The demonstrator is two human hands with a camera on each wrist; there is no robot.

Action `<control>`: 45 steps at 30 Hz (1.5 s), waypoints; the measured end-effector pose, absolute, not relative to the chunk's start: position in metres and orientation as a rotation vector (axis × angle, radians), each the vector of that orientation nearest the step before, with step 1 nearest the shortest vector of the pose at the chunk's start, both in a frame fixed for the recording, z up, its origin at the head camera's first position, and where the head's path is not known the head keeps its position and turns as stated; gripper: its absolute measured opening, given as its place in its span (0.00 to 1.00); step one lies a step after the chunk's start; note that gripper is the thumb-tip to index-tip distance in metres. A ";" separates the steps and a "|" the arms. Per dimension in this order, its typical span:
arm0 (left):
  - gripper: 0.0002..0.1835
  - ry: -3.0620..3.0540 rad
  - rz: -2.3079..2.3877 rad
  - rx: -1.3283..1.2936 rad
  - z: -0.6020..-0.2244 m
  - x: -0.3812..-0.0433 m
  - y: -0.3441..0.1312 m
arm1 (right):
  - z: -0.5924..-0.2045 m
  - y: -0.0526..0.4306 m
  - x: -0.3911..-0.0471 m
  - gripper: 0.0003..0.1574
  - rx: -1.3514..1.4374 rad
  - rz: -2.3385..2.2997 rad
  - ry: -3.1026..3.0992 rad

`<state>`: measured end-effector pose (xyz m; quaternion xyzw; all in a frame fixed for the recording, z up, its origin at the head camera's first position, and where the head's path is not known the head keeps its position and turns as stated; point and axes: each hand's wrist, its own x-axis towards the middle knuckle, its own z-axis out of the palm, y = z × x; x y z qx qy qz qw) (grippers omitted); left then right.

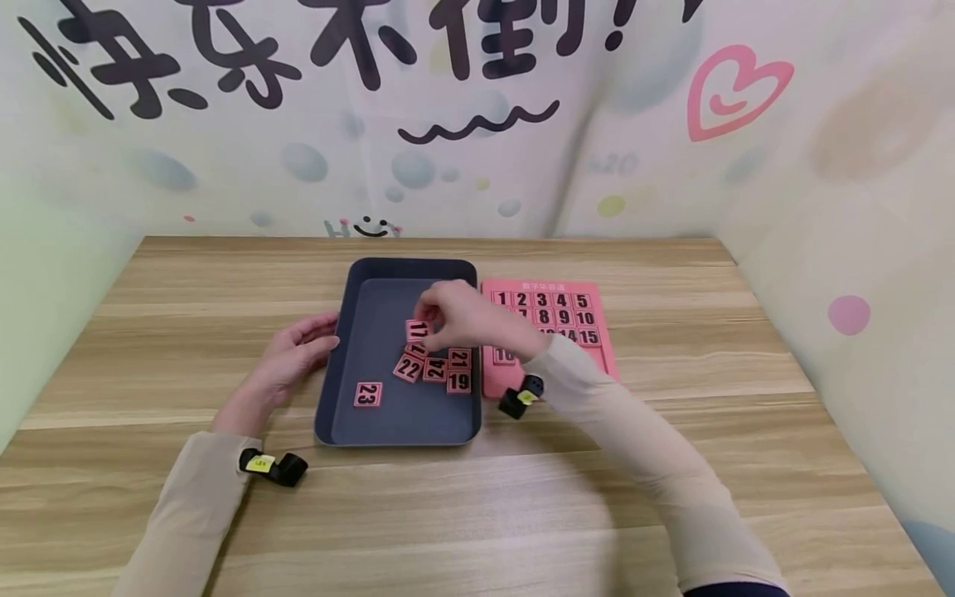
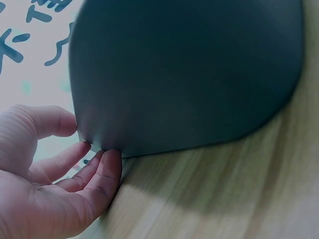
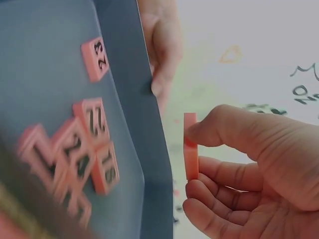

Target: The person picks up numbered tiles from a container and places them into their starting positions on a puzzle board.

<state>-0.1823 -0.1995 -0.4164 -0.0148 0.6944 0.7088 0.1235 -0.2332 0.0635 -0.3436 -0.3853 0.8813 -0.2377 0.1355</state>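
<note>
A dark tray (image 1: 403, 421) holds clustered pink tiles (image 1: 435, 369), tile 23 (image 1: 368, 394) apart.

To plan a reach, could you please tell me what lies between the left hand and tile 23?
In the head view, the tray's left wall, then bare tray floor.

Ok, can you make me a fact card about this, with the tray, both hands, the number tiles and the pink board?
Tray: dark blue-grey, on the wooden table
Left hand: fingertips touching the outside of the tray
Right hand: pinching tile 17 over the tray
Tile off by itself: tile 23, in the tray
Bunched in the tray: tile 19, tile 21, tile 22, tile 24 and others
Board: pink, right of the tray, top row 1 to 5
Hidden: part of the board, behind the right arm
</note>
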 end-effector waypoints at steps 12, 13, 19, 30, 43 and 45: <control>0.31 2.001 2.098 -0.034 -0.415 -0.182 -0.200 | -0.368 0.158 -0.220 0.16 -1.049 -0.752 2.639; 0.32 1.998 2.100 -0.033 -0.415 -0.182 -0.200 | -0.370 0.164 -0.218 0.15 -1.051 -0.741 2.649; 0.32 2.003 2.090 -0.036 -0.415 -0.182 -0.200 | -0.380 0.187 -0.210 0.17 -1.029 -0.667 2.672; 0.32 2.026 2.059 -0.050 -0.417 -0.183 -0.199 | -0.393 0.199 -0.204 0.20 -1.012 -0.562 2.696; 0.32 2.012 2.074 -0.050 -0.417 -0.183 -0.200 | -0.392 0.188 -0.190 0.23 -0.569 -0.592 2.867; 0.32 2.008 2.077 -0.053 -0.418 -0.183 -0.200 | -0.393 0.186 -0.190 0.23 -0.548 -0.585 2.857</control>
